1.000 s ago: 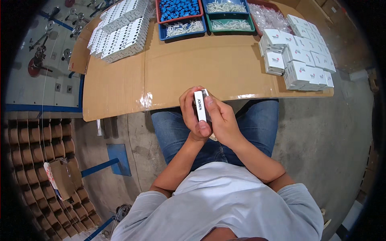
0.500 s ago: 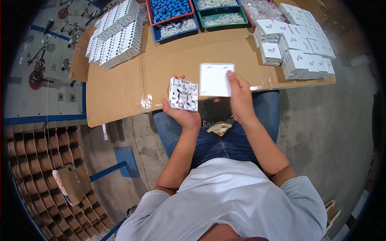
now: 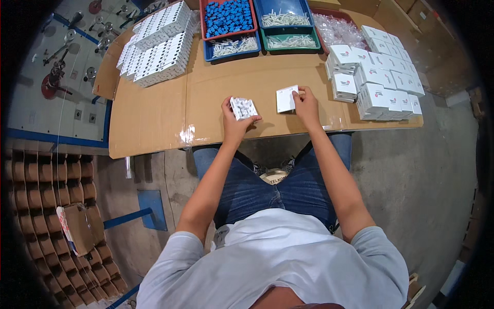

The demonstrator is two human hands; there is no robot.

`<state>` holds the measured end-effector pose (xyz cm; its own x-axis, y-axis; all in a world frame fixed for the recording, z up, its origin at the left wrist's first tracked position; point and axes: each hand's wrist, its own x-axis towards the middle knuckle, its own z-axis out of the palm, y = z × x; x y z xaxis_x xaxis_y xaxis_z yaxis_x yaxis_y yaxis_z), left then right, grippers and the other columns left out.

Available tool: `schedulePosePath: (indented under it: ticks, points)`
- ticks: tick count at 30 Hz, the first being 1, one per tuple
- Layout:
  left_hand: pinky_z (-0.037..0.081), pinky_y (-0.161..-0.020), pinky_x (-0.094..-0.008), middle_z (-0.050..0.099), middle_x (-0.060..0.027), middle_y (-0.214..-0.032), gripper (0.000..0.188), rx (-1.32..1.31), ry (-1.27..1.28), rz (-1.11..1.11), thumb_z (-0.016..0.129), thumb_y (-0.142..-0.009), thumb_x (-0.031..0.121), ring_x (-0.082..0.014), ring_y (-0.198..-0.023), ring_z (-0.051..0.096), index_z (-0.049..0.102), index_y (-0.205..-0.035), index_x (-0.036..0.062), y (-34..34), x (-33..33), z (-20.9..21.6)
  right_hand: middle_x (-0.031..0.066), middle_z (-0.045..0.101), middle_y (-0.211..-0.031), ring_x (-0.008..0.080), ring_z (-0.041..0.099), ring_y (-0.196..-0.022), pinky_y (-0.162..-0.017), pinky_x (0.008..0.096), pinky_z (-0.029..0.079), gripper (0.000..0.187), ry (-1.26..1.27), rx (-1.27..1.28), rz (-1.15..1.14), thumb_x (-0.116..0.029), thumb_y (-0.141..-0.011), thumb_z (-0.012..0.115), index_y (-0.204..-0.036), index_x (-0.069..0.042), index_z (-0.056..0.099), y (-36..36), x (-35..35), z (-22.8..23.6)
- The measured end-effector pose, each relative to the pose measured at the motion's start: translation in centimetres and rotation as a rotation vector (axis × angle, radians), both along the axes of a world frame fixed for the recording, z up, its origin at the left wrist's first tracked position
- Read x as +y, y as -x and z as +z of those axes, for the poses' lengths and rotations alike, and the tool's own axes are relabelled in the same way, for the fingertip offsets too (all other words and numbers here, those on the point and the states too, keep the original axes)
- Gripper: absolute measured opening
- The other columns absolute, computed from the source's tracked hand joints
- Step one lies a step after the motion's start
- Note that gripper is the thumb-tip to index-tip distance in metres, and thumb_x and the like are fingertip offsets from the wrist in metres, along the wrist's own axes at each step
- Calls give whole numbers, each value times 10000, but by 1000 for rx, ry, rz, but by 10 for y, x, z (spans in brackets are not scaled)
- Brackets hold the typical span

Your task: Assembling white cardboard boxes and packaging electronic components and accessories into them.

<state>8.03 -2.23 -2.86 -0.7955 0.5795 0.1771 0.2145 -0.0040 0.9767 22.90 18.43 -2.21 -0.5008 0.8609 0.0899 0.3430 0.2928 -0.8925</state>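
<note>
My left hand (image 3: 235,121) is closed round a white plastic box base (image 3: 244,108), whose moulded inside faces up. To its right, my right hand (image 3: 306,105) grips a flat white square cover (image 3: 285,99) by its right edge, thumb on top. Base and cover are apart, both over the near middle of the cardboard-topped table (image 3: 216,82). Fingers under the two parts are hidden.
White bases (image 3: 162,56) are stacked at the left, white covers (image 3: 381,77) at the right. Along the back stand a red tray of blue parts (image 3: 229,18), blue and green trays (image 3: 290,42) of white plugs, and a red tray of clear plastic bags (image 3: 337,31).
Both hands have reached farther forward over the table, and the gap between the base and cover has widened. The base and the cover are both tilted differently. Each hand keeps its part.
</note>
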Motion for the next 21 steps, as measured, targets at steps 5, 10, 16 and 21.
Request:
schedulePosePath:
  ticks: [5,10,16,21]
  points:
    - [444,-1064,-428,541,-173,-1335,1150,99,131,-33,1011,-554,330,-298,-1237,560,346,-1436,8,18,9,11,229,695,-1062,386,667,-1003,-860,488,511,382,-165,-129,-58,-313,-970,649,-1235,-38,628,12,21,-12]
    - [340,-1119,-494,528,-180,-1437,1269,563,411,81,956,-554,505,-366,-1315,501,329,-1533,-5,29,-9,7,256,520,-1406,434,503,-1288,-1054,523,421,457,-472,-162,-55,-341,-948,662,-1322,-81,628,1,7,-21]
    - [333,-1121,-485,579,-173,-1407,1167,619,446,45,933,-613,457,-342,-1291,532,368,-1529,6,30,-15,0,209,489,-1465,407,406,-1394,-1167,551,291,442,-604,-254,91,-333,-914,692,-1290,-103,667,0,-14,-25]
    - [294,-1155,-520,564,-189,-1427,1076,607,450,26,896,-671,401,-343,-1323,515,374,-1522,-1,38,5,-2,200,490,-1478,408,401,-1401,-1173,565,271,446,-584,-239,81,-331,-895,705,-1277,-103,675,2,-17,-31]
